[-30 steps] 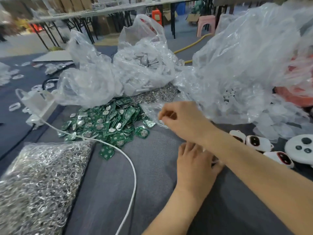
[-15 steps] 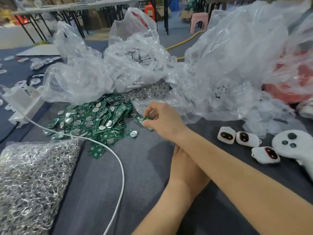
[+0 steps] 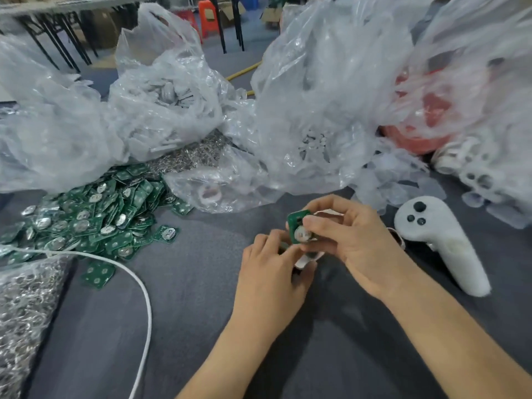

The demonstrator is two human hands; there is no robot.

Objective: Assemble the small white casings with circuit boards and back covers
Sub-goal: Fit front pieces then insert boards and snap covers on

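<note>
Hands are meeting well to the right of the pile (image 3: 95,223) of green boards. Half a second ago your right hand (image 3: 354,243) was stretching across your left arm to the pile's right edge and pinching one board there. Now it is holding that board (image 3: 298,224) above the desk (image 3: 201,326), clear of the pile, and touching your left hand (image 3: 270,272). The left hand is staying about where it was, right of the pile, curling round a white casing (image 3: 305,259); only a sliver of it is showing under the fingers. So both hands are clamping, the right on the board between thumb and fingertips and the left on the casing, and the two are pressing close together.

For the task, I am judging that fetching is over and seating is beginning. You are bringing the board to the casing, and no back cover is showing in either hand yet.

The board is standing tilted rather than lying flat. Its long axis is running roughly away from you, with the far end raised. The face carrying the round silver disc is turning toward you and a little toward the pile's side. The disc is sitting at the near, lower end, just above the casing. I cannot tell whether that end is matching the casing's opening, because your fingers are hiding nearly all of the casing.
</note>
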